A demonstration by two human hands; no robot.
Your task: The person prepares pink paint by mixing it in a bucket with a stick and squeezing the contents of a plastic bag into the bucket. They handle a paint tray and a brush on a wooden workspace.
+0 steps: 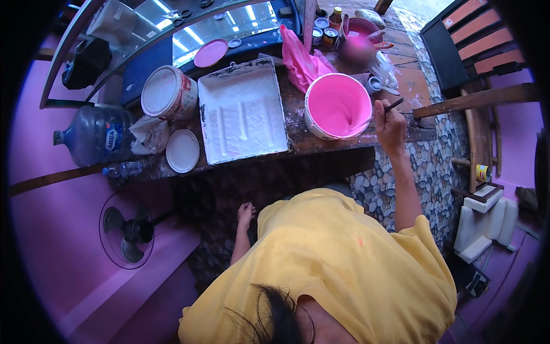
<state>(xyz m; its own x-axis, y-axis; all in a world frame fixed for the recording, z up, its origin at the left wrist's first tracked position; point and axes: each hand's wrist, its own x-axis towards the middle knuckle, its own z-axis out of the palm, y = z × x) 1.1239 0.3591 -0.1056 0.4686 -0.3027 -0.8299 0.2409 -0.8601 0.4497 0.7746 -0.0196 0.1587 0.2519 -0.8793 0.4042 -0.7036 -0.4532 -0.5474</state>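
Observation:
My right hand (391,129) is closed around a thin dark stick (394,105), just beside the right rim of a white bucket (314,123). Pink paint (335,109) fills the bucket and shows swirl marks. Whether the stick's lower end reaches the paint is hidden. My left hand (246,213) hangs low, away from the table, its fingers loosely bent with nothing visible in them. Left of the bucket lies a paint tray (240,109) coated in white. A bright pink plastic bag (301,60) rests behind the bucket.
A lidded paint pail (166,92), a round white lid (183,151) and a large water jug (100,136) stand at the left. Small cans (330,37) and a light scoop (375,85) lie behind the bucket. A fan (137,230) is at lower left, a wooden rail (478,98) at right.

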